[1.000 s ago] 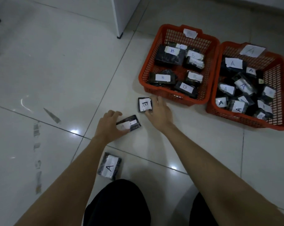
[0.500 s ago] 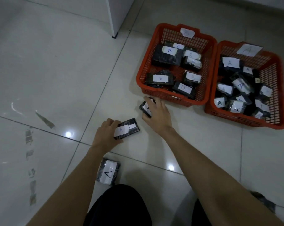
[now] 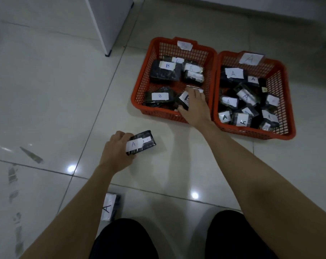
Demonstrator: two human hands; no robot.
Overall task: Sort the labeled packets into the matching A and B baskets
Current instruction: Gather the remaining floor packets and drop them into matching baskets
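While gripping a black packet labeled A between curled fingers and thumb, left hand low over the tiled floor, packet tilted, its far end free; right hand reached over the near wall of the B basket, fingers bent around a dark packet with a white label, letter on it partly covered and not readable, packet inside the basket at its near right corner, among other black packets; two of those plainly marked B, one near the front, one further back; paper tag on the far rim of that basket too faint to read with certainty. Just right of it and touching along the side, the A basket, same red mesh, holding many black packets marked A, with a paper tag reading A on its far rim. Close to the body, beside the left forearm, another packet labeled A flat on the floor, well apart from both baskets. Dark-clad knees at the bottom edge; corner of a white cabinet at the top, left of the baskets.
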